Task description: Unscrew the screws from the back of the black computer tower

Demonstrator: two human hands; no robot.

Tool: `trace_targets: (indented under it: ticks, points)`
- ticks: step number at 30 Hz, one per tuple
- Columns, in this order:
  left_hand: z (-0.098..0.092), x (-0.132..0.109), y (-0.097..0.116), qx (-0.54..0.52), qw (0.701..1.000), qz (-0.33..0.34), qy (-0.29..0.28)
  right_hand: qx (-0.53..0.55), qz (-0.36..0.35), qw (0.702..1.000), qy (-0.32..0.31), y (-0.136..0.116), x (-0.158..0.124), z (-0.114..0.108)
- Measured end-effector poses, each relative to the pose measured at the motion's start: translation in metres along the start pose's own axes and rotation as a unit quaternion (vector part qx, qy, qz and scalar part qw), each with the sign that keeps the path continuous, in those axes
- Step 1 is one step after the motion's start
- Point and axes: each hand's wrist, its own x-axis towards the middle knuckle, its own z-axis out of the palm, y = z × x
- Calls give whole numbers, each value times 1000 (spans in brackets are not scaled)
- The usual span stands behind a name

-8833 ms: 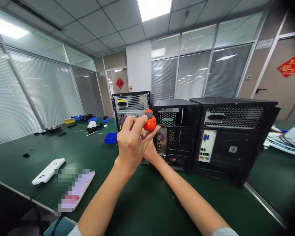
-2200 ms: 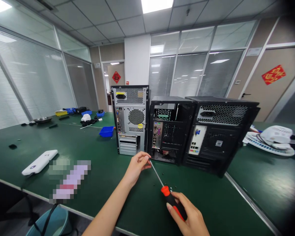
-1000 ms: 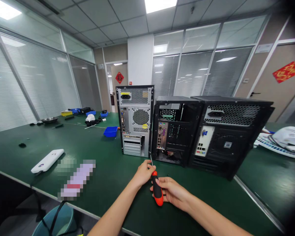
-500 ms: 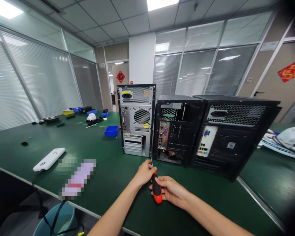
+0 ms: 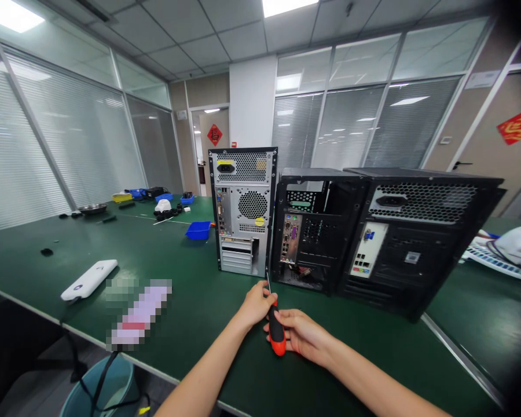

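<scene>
A screwdriver (image 5: 277, 333) with a red and black handle points away from me, its tip at the lower right corner of the silver-backed computer case (image 5: 243, 214). My right hand (image 5: 306, 337) is closed around its handle. Up at the front of the handle, by the shaft, the fingers of my left hand (image 5: 257, 304) are pinched together on the screwdriver. The case stands upright with its back panel toward me. Whether the tip sits in a screw is too small to tell.
Right of it stand a black computer case (image 5: 316, 231) with an open bay and another black case (image 5: 399, 249). A blue tray (image 5: 198, 230), a white power bank-like device (image 5: 89, 280) and a blurred purple item (image 5: 143, 313) lie leftward. A teal bin (image 5: 108, 388) stands below the table edge.
The view has shifted very slightly. Both hands stay on the screwdriver at the case's lower corner, with hardly any visible movement.
</scene>
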Motion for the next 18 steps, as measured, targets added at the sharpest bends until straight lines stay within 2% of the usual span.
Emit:
trace_targets:
  ticks: [9, 18]
  points:
    - [0, 0, 4, 17, 1000, -6, -10, 13, 0, 1000, 2, 0, 1, 3]
    - [1, 0, 3, 9, 1000, -10, 8, 29, -11, 999, 7, -2, 0, 9]
